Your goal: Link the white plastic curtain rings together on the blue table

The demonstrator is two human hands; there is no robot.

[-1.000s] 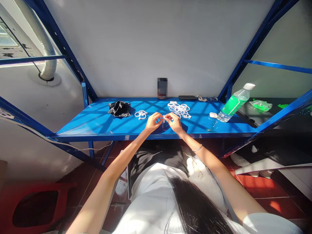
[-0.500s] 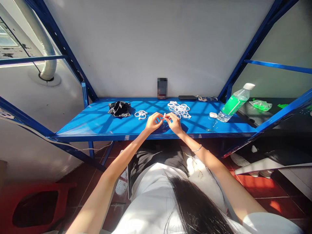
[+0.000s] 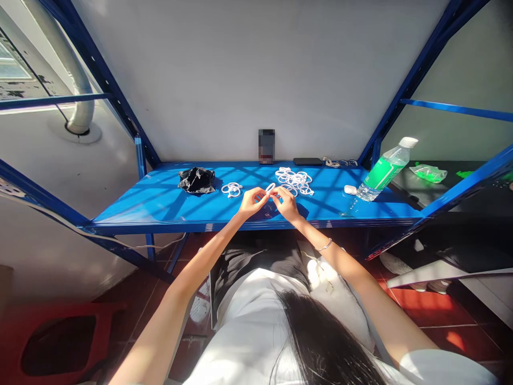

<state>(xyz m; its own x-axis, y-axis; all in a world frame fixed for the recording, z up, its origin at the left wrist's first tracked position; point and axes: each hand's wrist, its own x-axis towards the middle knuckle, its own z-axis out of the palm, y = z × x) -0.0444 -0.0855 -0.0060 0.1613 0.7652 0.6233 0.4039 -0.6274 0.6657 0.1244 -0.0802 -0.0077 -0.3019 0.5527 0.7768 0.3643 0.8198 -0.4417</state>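
Observation:
Both my hands meet above the front of the blue shelf (image 3: 160, 206). My left hand (image 3: 251, 202) and my right hand (image 3: 286, 201) pinch a small white plastic ring (image 3: 270, 188) between their fingertips. A pile of several white rings (image 3: 295, 181) lies just behind my right hand. A smaller cluster of white rings (image 3: 231, 189) lies to the left of my left hand.
A crumpled black bag (image 3: 196, 179) sits at the shelf's left. At the back stand a small dark object (image 3: 266, 145) and a dark phone (image 3: 308, 161). A green-labelled water bottle (image 3: 382, 170) and a small white case (image 3: 350, 189) are at the right. A red stool (image 3: 56, 342) is at the lower left.
My fingers have shifted slightly on the white ring, which now sticks up a little higher between the two hands. The hands stay in the same place.

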